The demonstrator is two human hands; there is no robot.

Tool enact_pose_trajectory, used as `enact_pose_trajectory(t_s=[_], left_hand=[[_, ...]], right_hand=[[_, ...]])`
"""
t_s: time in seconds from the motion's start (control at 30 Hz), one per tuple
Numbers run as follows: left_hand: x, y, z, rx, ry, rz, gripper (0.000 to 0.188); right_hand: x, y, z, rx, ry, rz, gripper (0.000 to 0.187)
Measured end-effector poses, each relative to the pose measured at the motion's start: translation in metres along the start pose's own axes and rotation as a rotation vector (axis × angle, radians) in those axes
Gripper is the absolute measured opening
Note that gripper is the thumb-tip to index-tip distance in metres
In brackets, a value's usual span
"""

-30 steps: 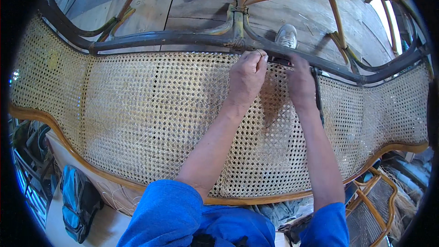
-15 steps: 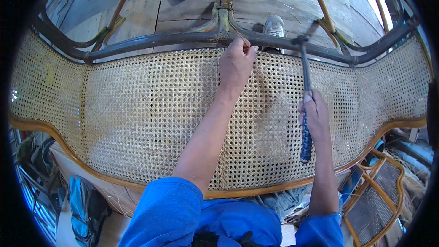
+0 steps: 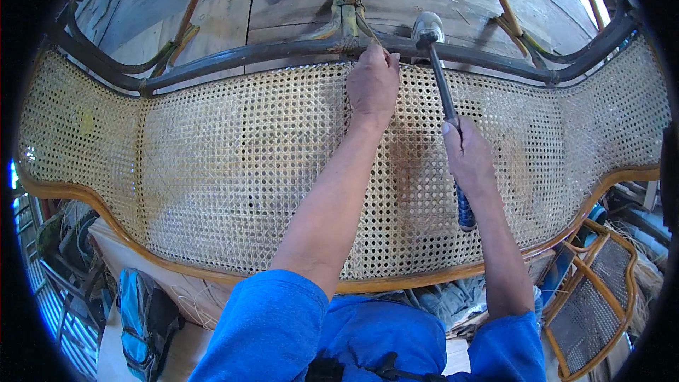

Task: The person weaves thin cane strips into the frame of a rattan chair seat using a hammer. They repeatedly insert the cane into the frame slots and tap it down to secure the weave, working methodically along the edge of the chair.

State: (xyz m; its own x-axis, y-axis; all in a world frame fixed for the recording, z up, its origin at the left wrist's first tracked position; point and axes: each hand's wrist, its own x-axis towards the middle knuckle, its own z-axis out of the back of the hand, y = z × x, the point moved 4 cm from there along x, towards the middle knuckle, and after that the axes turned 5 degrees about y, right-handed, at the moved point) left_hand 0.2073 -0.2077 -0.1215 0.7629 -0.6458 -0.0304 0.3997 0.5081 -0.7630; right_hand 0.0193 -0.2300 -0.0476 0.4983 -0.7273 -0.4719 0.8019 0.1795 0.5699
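My left hand (image 3: 373, 81) reaches to the dark rail (image 3: 283, 49) along the far edge of a woven cane panel (image 3: 233, 163). Its fingers are closed in a pinch beside the bound joint (image 3: 348, 44) of the rail and the middle post. What lies between the fingertips is too small to make out. My right hand (image 3: 470, 155) grips a hammer (image 3: 442, 85) by its handle, above the panel. The hammer's dark head is up near the rail, right of my left hand, and its dark blue textured grip end sticks out below my right hand.
Brown curved poles (image 3: 198, 0) rise beyond the rail over a plank floor. A grey shoe (image 3: 428, 25) shows past the rail. A blue and black backpack (image 3: 138, 325) lies at lower left, and another cane-panelled frame (image 3: 594, 297) stands at lower right.
My right hand and the hammer have moved left, bringing the hammer head closer to my left hand. My left hand stays pinched at the rail joint; the whole view has shifted slightly.
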Motion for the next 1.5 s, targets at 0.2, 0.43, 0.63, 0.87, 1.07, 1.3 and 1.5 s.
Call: enact_pose_trajectory(t_s=[0.2,0.43,0.63,0.87,1.07,1.3,1.5], left_hand=[[0.000,0.000,-0.002,0.025,-0.031,-0.042,0.023],[0.000,-0.001,-0.002,-0.005,-0.031,-0.065,0.023],[-0.003,-0.001,-0.001,0.035,-0.009,-0.088,0.021],[-0.003,-0.003,-0.001,0.064,-0.004,-0.103,0.019],[-0.001,-0.002,-0.004,0.085,0.028,-0.123,0.020],[-0.005,-0.003,-0.003,0.085,0.052,-0.092,0.018],[-0.004,-0.002,-0.003,0.088,-0.001,-0.159,0.018]], right_hand=[[0.008,-0.004,-0.006,-0.084,0.053,-0.066,0.036],[0.013,-0.006,-0.012,-0.206,0.107,-0.122,0.035],[-0.003,0.013,-0.002,-0.046,0.009,-0.050,0.037],[0.004,0.006,-0.006,-0.076,0.066,-0.082,0.039],[0.010,0.006,-0.007,-0.132,0.115,-0.115,0.039],[0.011,-0.010,-0.012,-0.053,0.151,-0.179,0.041],[0.000,-0.002,0.012,0.028,-0.080,-0.066,0.032]])
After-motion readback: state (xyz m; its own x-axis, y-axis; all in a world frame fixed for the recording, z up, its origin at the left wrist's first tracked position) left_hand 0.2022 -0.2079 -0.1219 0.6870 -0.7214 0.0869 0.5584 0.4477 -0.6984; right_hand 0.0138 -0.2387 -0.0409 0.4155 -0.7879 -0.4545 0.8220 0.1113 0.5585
